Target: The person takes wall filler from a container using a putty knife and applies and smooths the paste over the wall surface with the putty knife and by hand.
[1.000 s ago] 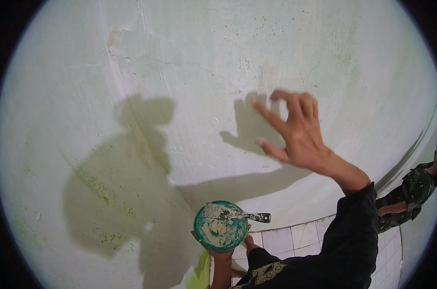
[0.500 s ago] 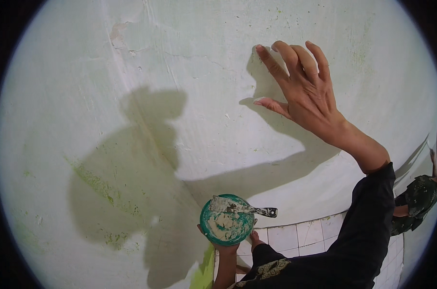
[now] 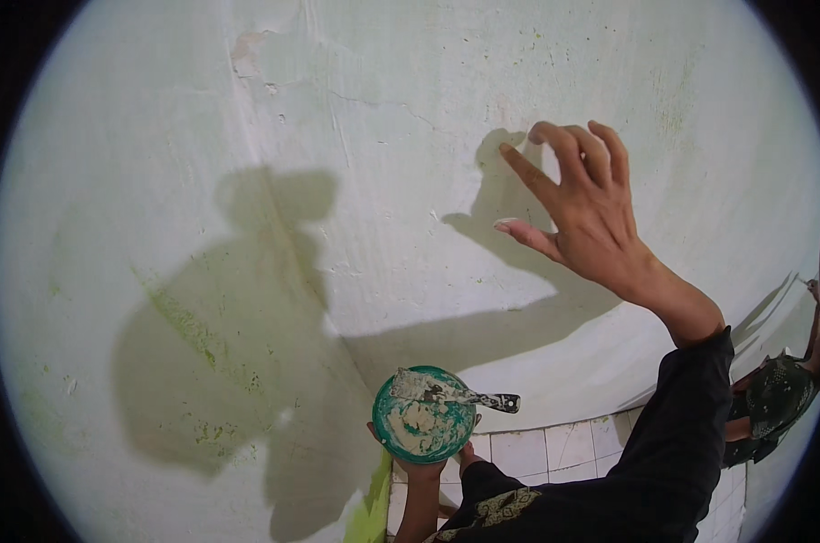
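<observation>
My right hand point(image 3: 591, 204) is raised in front of the pale wall point(image 3: 401, 199), fingers spread and slightly bent, holding nothing. A whitish smear marks its thumb tip. Low in the middle, my left hand point(image 3: 421, 469) supports a round green bowl point(image 3: 383, 398) from below, with fingertips showing at both sides of the rim. Off-white putty point(image 3: 419, 423) lies in the bowl. Across the bowl's top rests a putty knife point(image 3: 446, 392), its blade coated with putty and its dark speckled handle sticking out over the right rim.
The wall has cracks, a chipped patch point(image 3: 247, 52) at upper left and greenish stains point(image 3: 188, 326). My shadow falls on it. White floor tiles point(image 3: 523, 452) lie below. At the right edge, another person in patterned dark clothing point(image 3: 776, 398) is beside the wall.
My right hand has drawn down and back from the wall, its shadow now farther from the fingers. The bowl and putty knife stay nearly in place.
</observation>
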`<action>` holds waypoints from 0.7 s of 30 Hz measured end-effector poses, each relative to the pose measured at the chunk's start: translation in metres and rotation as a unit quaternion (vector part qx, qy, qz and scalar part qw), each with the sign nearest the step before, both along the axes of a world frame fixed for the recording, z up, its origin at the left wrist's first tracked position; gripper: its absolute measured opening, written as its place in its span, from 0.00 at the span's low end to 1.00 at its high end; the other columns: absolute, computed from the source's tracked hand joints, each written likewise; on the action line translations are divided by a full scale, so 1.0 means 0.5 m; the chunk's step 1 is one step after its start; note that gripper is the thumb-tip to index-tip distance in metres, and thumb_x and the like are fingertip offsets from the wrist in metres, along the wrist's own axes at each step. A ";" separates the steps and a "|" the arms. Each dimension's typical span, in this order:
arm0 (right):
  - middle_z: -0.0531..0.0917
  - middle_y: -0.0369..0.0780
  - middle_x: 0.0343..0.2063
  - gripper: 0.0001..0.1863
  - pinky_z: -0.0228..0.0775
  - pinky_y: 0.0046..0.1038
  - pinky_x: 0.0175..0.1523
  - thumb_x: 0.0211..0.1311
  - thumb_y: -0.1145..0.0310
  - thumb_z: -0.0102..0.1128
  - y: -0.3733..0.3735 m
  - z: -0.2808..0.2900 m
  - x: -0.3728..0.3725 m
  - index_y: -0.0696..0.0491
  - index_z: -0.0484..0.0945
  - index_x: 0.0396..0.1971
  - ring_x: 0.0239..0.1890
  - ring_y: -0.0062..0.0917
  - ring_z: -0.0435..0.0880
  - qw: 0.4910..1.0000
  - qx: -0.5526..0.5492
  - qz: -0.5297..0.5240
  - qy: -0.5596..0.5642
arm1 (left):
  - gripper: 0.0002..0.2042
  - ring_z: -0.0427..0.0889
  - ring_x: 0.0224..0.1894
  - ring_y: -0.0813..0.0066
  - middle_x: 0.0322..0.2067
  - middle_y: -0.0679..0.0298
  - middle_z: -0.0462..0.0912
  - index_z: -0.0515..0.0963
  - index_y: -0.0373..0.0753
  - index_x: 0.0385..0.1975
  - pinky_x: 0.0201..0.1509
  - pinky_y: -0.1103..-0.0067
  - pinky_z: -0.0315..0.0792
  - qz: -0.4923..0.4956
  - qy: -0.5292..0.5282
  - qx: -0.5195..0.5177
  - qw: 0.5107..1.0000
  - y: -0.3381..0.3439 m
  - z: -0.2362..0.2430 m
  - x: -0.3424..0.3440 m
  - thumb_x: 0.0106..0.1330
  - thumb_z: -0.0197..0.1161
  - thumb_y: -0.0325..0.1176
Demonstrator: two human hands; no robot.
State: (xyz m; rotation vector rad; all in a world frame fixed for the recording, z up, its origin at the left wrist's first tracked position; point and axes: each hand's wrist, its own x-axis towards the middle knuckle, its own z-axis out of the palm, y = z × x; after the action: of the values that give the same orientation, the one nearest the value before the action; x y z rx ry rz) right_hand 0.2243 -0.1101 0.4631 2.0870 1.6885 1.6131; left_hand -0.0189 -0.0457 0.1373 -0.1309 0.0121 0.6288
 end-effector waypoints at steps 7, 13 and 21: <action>0.65 0.43 0.53 0.40 0.44 0.44 0.69 0.56 0.35 0.55 0.048 0.028 0.017 0.51 0.72 0.59 0.58 0.36 0.59 0.998 0.053 0.033 -0.022 | 0.41 0.62 0.64 0.47 0.65 0.54 0.62 0.61 0.48 0.66 0.65 0.45 0.57 -0.006 -0.038 -0.017 0.999 -0.002 0.013 0.008 0.60 0.44 0.72; 0.64 0.44 0.53 0.42 0.43 0.45 0.68 0.55 0.34 0.55 0.067 0.031 -0.010 0.50 0.70 0.61 0.59 0.36 0.58 0.998 0.049 0.028 -0.032 | 0.42 0.61 0.65 0.47 0.65 0.53 0.61 0.60 0.48 0.67 0.65 0.44 0.56 0.000 -0.031 -0.032 0.999 -0.001 0.001 0.007 0.59 0.45 0.73; 0.65 0.40 0.52 0.44 0.40 0.43 0.72 0.52 0.32 0.55 0.077 0.024 -0.021 0.57 0.72 0.56 0.58 0.28 0.59 0.998 0.051 0.045 -0.020 | 0.39 0.64 0.64 0.51 0.64 0.55 0.64 0.62 0.48 0.65 0.65 0.48 0.59 0.004 -0.006 0.005 1.000 -0.003 0.008 0.004 0.61 0.43 0.71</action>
State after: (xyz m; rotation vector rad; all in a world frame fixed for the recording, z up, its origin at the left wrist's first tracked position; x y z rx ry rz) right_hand 0.2140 -0.0718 0.4749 2.0355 1.7470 1.7895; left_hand -0.0168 -0.0474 0.1413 -0.1248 -0.0027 0.6358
